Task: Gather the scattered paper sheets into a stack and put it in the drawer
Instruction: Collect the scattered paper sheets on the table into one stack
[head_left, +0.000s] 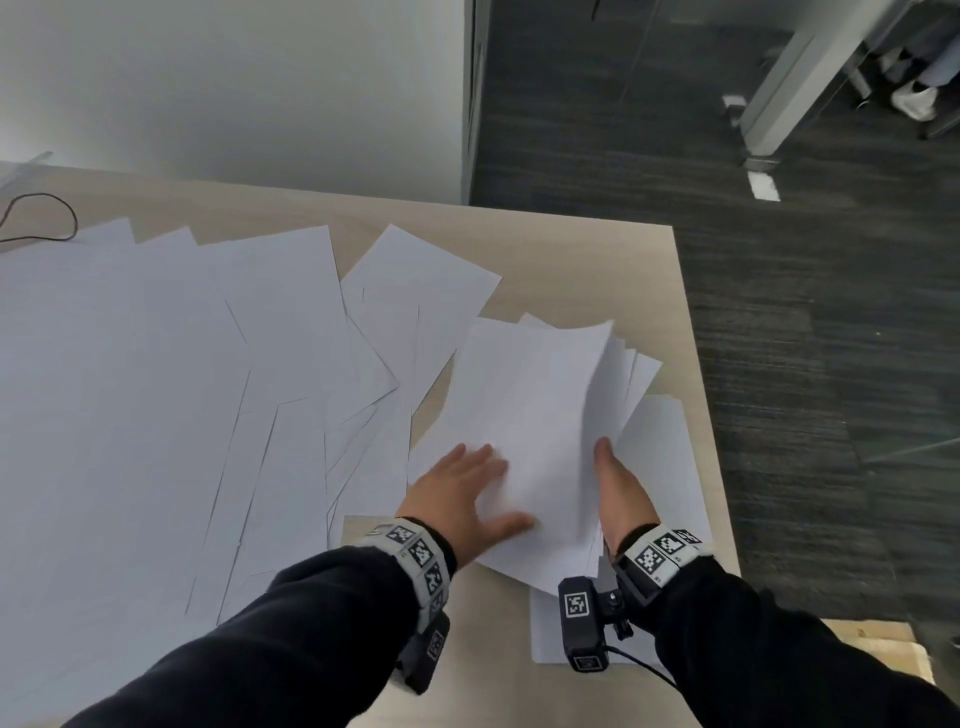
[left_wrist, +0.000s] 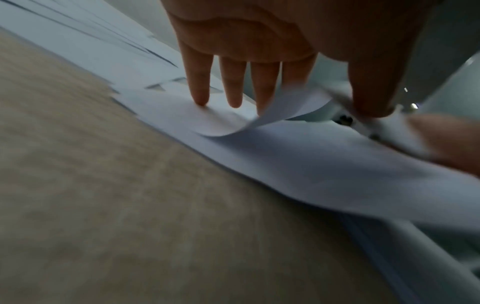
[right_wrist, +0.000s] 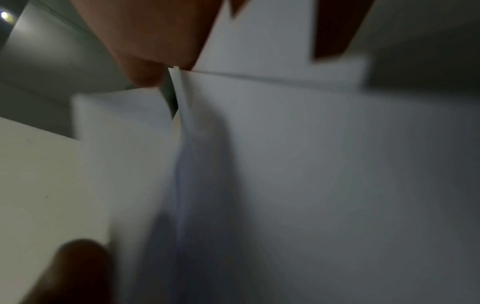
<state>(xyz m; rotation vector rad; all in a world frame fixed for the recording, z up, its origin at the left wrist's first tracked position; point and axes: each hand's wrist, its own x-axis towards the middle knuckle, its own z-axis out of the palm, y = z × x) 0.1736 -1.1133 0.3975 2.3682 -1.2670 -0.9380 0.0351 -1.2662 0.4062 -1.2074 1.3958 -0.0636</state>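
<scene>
Two hands work a loose stack of white sheets (head_left: 524, 415) at the bench's (head_left: 670, 291) right corner. Left hand (head_left: 457, 493) lies flat on top, fingers (left_wrist: 200, 82) straight; right hand (head_left: 618, 488) grips the stack's right edge. More sheets (head_left: 156, 389) lie scattered to the left

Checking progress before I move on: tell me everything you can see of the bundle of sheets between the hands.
The bundle is plain white paper, several sheets loosely fanned, edges uneven at the far right. It sits tilted near the table's right edge, over other loose sheets. The left hand presses flat on its near left part; the right hand grips its right edge, lifting that side.
</scene>
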